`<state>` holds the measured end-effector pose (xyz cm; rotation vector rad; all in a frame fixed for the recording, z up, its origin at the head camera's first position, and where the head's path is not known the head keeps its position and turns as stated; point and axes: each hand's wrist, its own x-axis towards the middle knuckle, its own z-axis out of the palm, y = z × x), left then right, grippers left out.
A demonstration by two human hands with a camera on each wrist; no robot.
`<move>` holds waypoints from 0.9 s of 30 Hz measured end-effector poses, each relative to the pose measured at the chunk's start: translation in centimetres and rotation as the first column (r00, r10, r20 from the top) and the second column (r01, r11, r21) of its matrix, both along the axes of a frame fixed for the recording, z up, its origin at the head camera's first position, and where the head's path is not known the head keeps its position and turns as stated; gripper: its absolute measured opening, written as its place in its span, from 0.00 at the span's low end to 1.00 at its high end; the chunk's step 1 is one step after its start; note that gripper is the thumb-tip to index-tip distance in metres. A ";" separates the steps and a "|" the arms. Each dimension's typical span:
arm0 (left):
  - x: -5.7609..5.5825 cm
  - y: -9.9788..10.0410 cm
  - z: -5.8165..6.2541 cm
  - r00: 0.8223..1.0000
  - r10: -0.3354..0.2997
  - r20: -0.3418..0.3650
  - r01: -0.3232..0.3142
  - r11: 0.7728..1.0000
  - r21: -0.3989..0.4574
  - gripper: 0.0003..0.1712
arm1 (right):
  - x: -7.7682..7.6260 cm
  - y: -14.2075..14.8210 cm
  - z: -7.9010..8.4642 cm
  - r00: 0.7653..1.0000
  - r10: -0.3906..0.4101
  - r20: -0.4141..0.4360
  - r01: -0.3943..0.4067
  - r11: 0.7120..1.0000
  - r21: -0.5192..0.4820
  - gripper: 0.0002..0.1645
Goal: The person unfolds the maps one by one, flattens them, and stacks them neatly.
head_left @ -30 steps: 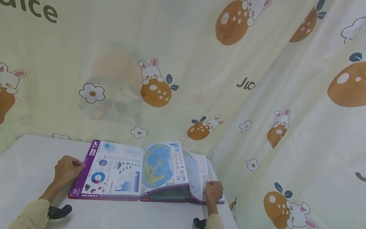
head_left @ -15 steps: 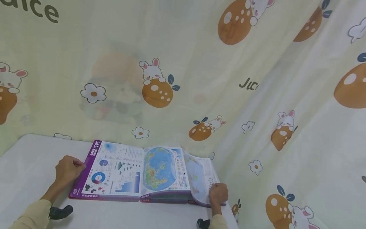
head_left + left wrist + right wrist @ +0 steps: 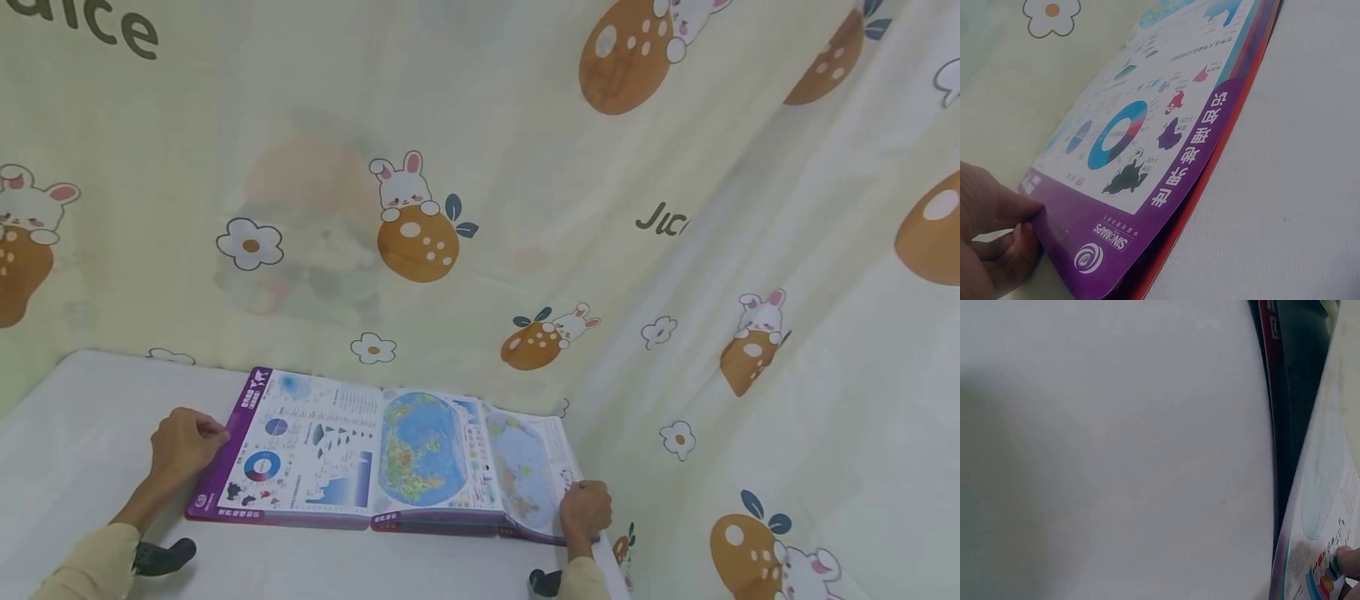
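Note:
A fold-out world map [image 3: 423, 450] with a purple border lies spread across the table in the head view, its panels printed with charts and oval maps. My left hand [image 3: 180, 446] pinches its left purple edge between thumb and fingers; the left wrist view shows that corner [image 3: 1091, 256] lifted off the red-edged layer beneath. At the far right end, my right hand [image 3: 587, 510] grips the edge of the last panel [image 3: 521, 471], fingers curled. In the right wrist view only the tip of the right thumb [image 3: 1349, 562] shows, pressing on the printed sheet. Folded layers stay stacked under the middle.
The white-covered table [image 3: 300, 567] extends in front of the map and to its left. A pale curtain [image 3: 480, 167] printed with rabbits and fruit hangs behind and along the right side. Dark curved pieces [image 3: 167, 557] stick out at both wrists.
My right hand has moved right and drawn the right panel outward, so it lies flatter and wider. The raised middle panel has sunk lower. My left hand keeps its pinch on the left edge.

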<state>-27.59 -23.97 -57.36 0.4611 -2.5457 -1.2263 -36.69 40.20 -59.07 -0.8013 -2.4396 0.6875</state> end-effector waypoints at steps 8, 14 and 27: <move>-0.1 0.3 -0.2 1.000 -0.009 -0.015 0.009 1.000 0.004 0.11 | -0.7 1.3 -0.5 0.999 -0.040 0.035 0.039 0.999 0.028 0.15; 0.0 0.6 -0.8 1.000 -0.009 -0.026 0.009 1.000 -0.009 0.10 | -0.8 1.8 -0.9 0.994 -0.080 0.077 0.078 0.997 0.022 0.14; 0.1 0.4 -0.6 0.999 0.009 -0.044 -0.010 1.000 -0.012 0.09 | -2.0 1.8 -1.3 0.994 -0.061 0.093 0.060 0.998 0.015 0.16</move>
